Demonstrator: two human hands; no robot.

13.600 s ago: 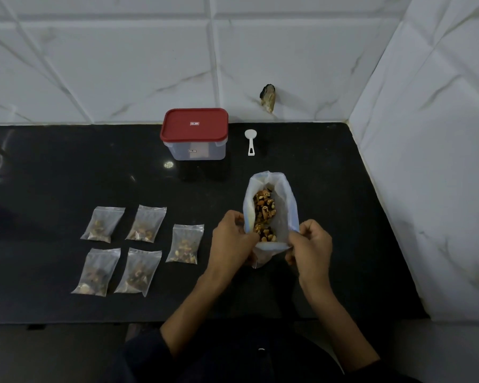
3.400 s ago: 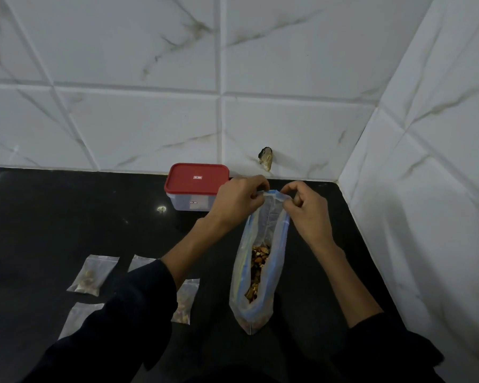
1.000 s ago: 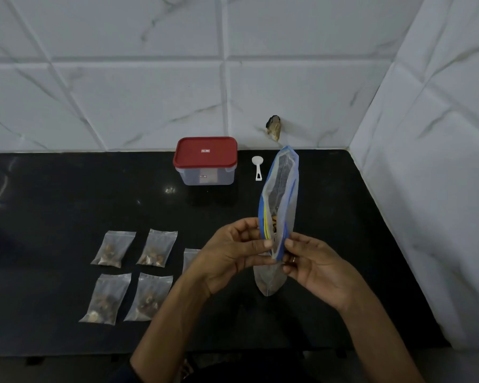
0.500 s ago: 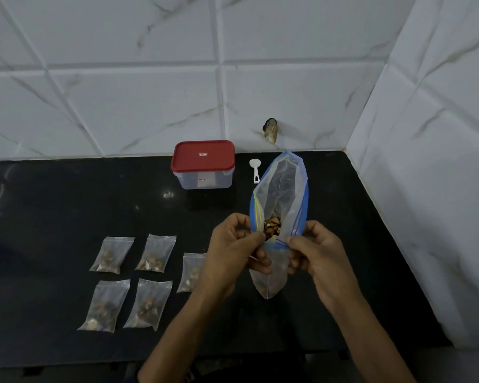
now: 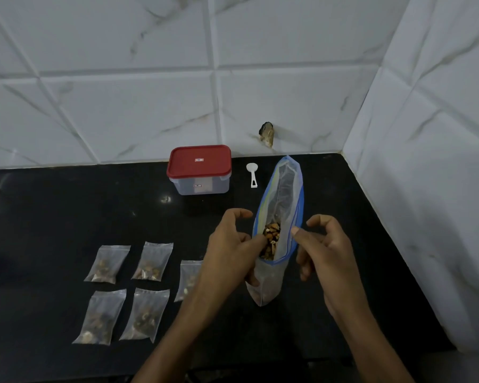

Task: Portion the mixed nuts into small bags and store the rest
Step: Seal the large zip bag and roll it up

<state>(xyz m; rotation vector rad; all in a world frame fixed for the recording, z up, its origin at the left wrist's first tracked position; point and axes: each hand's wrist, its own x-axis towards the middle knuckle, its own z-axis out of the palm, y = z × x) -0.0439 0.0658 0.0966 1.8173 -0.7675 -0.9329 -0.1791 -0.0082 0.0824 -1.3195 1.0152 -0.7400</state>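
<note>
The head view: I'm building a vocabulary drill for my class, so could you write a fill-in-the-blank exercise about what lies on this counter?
1. The lid of the storage container is ____ in colour.
2. The small filled bags on the black counter number ____.
3. The white scoop lies between the container and the large ____.
4. The left hand and right hand hold the large bag's mouth ____.

Missing words: red; five; zip bag; open
</note>
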